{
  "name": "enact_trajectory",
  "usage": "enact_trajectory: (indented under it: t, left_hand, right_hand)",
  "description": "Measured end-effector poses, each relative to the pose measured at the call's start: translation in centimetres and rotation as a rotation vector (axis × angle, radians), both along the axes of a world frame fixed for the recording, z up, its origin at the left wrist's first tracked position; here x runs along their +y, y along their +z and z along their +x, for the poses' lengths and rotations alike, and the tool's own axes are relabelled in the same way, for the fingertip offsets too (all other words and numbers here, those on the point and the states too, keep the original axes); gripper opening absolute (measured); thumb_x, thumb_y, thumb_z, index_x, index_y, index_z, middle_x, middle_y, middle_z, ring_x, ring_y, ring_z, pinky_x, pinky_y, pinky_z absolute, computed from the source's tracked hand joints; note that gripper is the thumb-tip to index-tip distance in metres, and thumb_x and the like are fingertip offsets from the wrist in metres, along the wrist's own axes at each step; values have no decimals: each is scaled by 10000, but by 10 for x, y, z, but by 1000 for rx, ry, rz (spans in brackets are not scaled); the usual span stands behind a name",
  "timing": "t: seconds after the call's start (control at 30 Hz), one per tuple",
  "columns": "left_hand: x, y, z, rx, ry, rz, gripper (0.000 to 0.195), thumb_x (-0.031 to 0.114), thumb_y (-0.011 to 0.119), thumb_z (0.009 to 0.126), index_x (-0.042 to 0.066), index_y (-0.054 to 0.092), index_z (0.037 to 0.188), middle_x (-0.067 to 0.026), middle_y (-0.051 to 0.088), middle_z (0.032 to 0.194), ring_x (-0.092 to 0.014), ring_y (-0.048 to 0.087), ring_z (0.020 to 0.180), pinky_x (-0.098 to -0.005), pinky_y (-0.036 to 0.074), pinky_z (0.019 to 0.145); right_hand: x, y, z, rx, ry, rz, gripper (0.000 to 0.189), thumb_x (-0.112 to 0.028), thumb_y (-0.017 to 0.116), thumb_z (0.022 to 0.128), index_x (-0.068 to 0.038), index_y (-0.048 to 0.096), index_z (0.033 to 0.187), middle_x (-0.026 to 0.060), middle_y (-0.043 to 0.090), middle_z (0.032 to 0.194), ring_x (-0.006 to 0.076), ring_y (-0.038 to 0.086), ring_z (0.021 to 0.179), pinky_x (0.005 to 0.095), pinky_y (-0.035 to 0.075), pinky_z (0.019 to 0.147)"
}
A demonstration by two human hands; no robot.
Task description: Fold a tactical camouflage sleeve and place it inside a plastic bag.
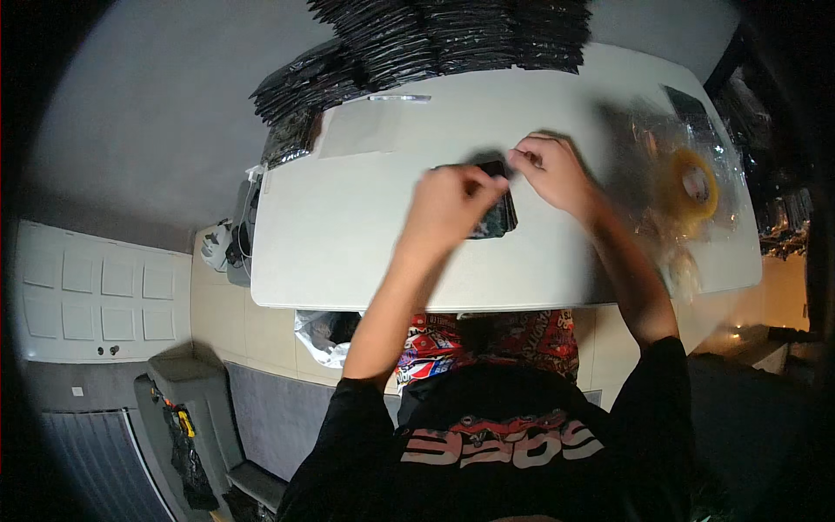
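A small stack of dark, flat, rectangular pieces [501, 220] with rounded corners lies on the white table [333, 241] in front of me. My left hand [443, 202] is over the left side of this stack, thumb and fingers drawn together, covering part of it. Just beyond the stack's upper right, my right hand [551, 168] is raised with its thumb against curled fingers. The two sets of fingertips are close to each other but apart. Blur hides whether either hand pinches something thin.
Black glossy plastic packets [450, 39] are piled along the far edge. A translucent sheet [359, 130] and a thin silvery stick [399, 98] lie at the far left. On the right, a yellowish tape roll [673, 189] rests on clear plastic wrap [642, 150]. A white bag [319, 349] shows below the near edge.
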State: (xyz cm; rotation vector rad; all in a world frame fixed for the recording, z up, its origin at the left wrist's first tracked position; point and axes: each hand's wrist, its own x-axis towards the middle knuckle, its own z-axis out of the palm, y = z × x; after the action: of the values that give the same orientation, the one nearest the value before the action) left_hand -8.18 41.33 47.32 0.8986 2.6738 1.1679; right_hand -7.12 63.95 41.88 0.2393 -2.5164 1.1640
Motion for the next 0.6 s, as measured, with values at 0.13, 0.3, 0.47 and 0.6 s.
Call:
enact_trajectory:
  t: [0.13, 0.3, 0.47, 0.6]
  left_hand:
    - [-30, -4, -62, 23, 76, 69, 252, 220, 676, 1019, -11, 777, 1030, -110, 758, 837, -171, 701, 739, -326, 544, 676]
    - [-25, -43, -91, 246, -215, 87, 240, 207, 641, 1035, 11, 758, 1109, -172, 725, 1042, -315, 697, 972, -389, 550, 838]
    - [-21, -58, -87, 105, -250, 157, 218, 193, 663, 1006, 10, 761, 1073, -169, 725, 1025, -362, 679, 966, -422, 532, 881]
    - [-21, -59, -86, 125, -298, 147, 192, 176, 704, 978, 9, 763, 1054, -154, 718, 1005, -340, 678, 920, -402, 532, 844]
  right_hand:
    - [-4, 13, 4, -208, 11, 94, 359, -289, 702, 979, 30, 723, 817, 216, 659, 704, 291, 606, 572, 424, 482, 611]
    - [-10, 11, 7, -254, 170, 200, 434, -281, 735, 983, 38, 639, 705, 125, 484, 537, 150, 409, 512, 378, 388, 532]
    - [-19, 8, 6, -171, 128, 154, 345, -266, 775, 920, 13, 678, 742, 165, 586, 601, 226, 512, 502, 394, 440, 549]
    - [-17, -3, 0, -67, 168, 82, 292, -171, 770, 915, -4, 615, 732, 89, 516, 567, 174, 439, 502, 376, 367, 516]
